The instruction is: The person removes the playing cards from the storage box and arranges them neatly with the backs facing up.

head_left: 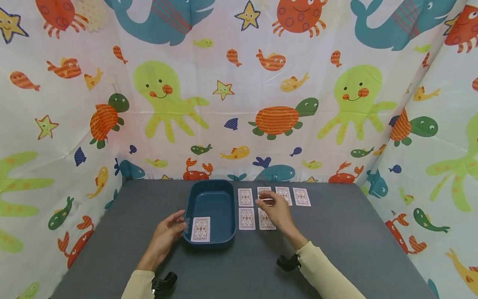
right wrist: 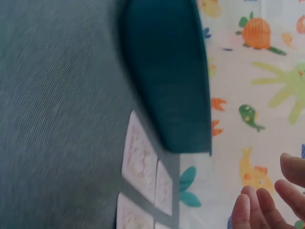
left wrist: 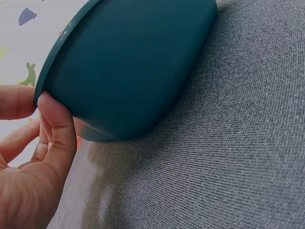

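The right hand (head_left: pixel 275 209), thumb and fingers loosely bent with a gap and no card visible between them, hovers over the white rectangular cards with reddish patterning (head_left: pixel 246 219). These lie below it and leftward, long axes near to far, just right of the teal rounded-rectangular plastic tray (head_left: pixel 214 203). The left hand (head_left: pixel 164 234) pinches the tray's left rim, nearest the single patterned card (head_left: pixel 201 229) inside.

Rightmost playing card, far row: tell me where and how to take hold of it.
Probably best to take this playing card by its right edge, coming from the right. It lies flat on the gray table, so that edge likely needs lifting; no card adjoins it, while the neighboring playing card sits close on its left.
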### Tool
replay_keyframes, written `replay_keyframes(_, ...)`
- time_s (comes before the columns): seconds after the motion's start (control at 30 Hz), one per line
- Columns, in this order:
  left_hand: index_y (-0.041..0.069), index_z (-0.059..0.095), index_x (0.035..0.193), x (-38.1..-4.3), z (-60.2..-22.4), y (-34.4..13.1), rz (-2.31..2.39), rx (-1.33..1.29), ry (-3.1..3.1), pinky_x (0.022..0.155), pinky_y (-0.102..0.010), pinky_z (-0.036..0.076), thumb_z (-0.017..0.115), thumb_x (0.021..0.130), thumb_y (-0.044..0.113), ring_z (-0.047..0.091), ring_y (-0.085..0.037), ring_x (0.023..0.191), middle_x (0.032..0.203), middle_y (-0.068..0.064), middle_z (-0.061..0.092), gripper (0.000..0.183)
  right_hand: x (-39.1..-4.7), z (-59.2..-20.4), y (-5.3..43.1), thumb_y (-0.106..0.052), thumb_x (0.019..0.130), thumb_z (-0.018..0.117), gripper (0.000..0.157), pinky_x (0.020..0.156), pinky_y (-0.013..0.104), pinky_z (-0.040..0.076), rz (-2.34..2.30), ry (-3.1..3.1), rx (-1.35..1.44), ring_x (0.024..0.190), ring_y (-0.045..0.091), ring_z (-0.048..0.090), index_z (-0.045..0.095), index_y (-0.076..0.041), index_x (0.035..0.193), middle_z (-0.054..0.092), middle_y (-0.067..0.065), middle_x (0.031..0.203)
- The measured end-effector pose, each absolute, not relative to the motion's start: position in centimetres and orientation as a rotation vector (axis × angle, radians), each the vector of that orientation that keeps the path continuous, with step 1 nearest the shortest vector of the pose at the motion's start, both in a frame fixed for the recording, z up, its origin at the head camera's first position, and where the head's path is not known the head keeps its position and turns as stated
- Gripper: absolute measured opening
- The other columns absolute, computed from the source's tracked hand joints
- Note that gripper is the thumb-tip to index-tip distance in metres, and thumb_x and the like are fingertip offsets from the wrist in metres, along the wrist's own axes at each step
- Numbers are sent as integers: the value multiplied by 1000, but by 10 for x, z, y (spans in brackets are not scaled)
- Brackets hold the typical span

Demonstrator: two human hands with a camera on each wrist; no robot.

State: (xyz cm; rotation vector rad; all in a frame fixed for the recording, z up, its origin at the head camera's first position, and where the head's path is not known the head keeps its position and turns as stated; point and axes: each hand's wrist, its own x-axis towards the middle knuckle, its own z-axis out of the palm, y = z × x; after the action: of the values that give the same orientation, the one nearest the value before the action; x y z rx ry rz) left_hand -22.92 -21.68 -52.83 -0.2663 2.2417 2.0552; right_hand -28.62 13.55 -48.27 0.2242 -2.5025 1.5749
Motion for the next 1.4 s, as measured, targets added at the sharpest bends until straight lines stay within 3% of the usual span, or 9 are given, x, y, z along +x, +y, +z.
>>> replay_keyframes(0.13, 14, 43, 147, -228, -530, -217, 2048, -275, 2245, 93, -34, 46, 57, 97, 12, 49, -27, 117, 137, -14, 42, 51, -281, -478, 128, -19, 89, 72, 30, 89, 40, 55, 1621, -2469, 249, 103, 30, 68, 68, -9, 117, 70, 14, 113)
replay_keyframes(0.5, 15, 44, 146, -230, -530, -217, 2059, -272, 2234, 93, -34, 45, 56, 97, 11, 50, -25, 116, 136, -14, 43, 50, -270, -472, 110, -20, 87, 74, 28, 94, 40, 53, 1744, -2417, 271, 102, 23, 68, 70, -12, 114, 70, 10, 110)
replay_keyframes(0.77, 16, 44, 146, -230, -529, -218, 2041, -267, 2244, 100, -41, 44, 56, 97, 12, 49, -27, 119, 137, -13, 43, 51, -257, -459, 92, -9, 88, 72, 28, 86, 23, 53, 1850, -2363, 338, 103, 32, 66, 68, -4, 115, 67, 20, 113)
replay_keyframes(1.0, 17, 43, 146, -229, -529, -218, 2039, -267, 2248, 96, -35, 45, 57, 97, 13, 49, -24, 117, 136, -12, 43, 51, -240, -434, 75, -7, 89, 70, 30, 83, 14, 50, 1940, -2335, 464, 106, 38, 64, 66, 2, 117, 66, 25, 116)
replay_keyframes(1.4, 15, 43, 147, -229, -528, -217, 2047, -254, 2235, 92, -32, 46, 56, 98, 12, 48, -23, 115, 136, -13, 41, 51, -254, -466, 42, -18, 87, 74, 30, 86, 23, 50, 1967, -2339, 494, 105, 23, 65, 69, -13, 116, 68, 13, 115)
